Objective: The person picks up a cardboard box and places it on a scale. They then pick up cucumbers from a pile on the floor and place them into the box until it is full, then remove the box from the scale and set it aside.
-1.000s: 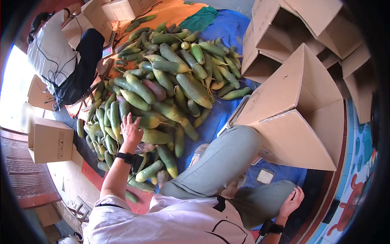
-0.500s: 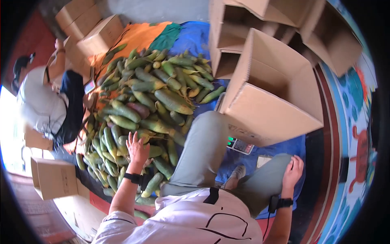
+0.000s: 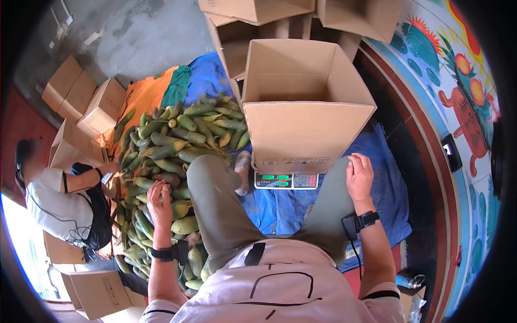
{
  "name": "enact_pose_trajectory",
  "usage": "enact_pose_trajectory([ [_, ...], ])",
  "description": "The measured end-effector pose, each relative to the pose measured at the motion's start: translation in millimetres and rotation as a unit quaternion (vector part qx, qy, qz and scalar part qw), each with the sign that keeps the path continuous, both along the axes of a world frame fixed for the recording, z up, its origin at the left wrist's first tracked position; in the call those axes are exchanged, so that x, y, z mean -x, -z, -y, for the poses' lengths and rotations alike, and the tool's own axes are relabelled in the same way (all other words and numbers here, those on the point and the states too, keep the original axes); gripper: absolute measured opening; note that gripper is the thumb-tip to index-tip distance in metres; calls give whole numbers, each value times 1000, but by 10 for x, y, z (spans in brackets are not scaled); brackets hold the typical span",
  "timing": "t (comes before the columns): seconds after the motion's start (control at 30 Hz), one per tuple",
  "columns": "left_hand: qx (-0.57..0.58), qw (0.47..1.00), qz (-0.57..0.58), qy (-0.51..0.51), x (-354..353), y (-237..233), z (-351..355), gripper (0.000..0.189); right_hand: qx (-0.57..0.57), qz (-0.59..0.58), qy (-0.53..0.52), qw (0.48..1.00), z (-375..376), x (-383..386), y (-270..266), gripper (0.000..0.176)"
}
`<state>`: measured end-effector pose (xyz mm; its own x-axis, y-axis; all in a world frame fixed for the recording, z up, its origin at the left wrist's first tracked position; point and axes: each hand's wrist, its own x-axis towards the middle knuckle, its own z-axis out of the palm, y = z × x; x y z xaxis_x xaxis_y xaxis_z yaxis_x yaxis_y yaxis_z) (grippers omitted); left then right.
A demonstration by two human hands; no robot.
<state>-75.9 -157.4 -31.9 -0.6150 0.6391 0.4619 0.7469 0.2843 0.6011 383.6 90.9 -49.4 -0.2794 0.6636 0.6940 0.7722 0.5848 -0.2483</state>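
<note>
A large heap of long green radishes [image 3: 186, 154] covers the sheets on the left. My left hand [image 3: 160, 205] hovers over the near part of this heap with loosely bent fingers and nothing in them. My right hand [image 3: 360, 177] is at my right knee, empty, its fingers slightly curled. In front of me an open-topped cardboard box [image 3: 309, 132] stands on a digital scale [image 3: 286, 181]. Green digits glow on the scale's panel, and its keypad is at the right. The bottom of the box is hidden behind its front wall.
A person [image 3: 62, 204] sits at the left edge of the heap. More cardboard boxes [image 3: 102, 107] stand at the back left, and stacked boxes [image 3: 231, 48] behind the scale. A blue sheet [image 3: 377, 177] lies underneath. Along the right runs a painted wall [image 3: 425, 54].
My view has turned toward the box, which now stands in the middle. My left hand's spread fingers have bent, while my right hand stays at the knee. The other person leans nearer the heap.
</note>
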Motion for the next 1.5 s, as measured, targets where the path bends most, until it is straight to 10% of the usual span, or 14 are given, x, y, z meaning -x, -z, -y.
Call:
enact_pose_trajectory([
  [0.4, -22, 994, 14, 106, -333, -200, -389, 20, 18, -1, -46, 999, 168, -9, -289, 15],
  [0.67, -11, 992, 2, 128, -487, -139, -448, 19, -121, -37, -267, 955, 949, 455, -1883, 32],
  [0.7, -7, 992, -12, 128, -502, -133, -457, 19, -2, -33, -298, 954, 1109, 430, -2112, 26],
  [0.73, -4, 991, -26, 129, -518, -128, -467, 18, -132, -29, -315, 939, 1207, 510, -2105, 19],
  [1.5, 35, 984, -90, 150, -677, -132, -451, 7, -395, -70, -172, 900, 1341, -373, -1881, 35],
])
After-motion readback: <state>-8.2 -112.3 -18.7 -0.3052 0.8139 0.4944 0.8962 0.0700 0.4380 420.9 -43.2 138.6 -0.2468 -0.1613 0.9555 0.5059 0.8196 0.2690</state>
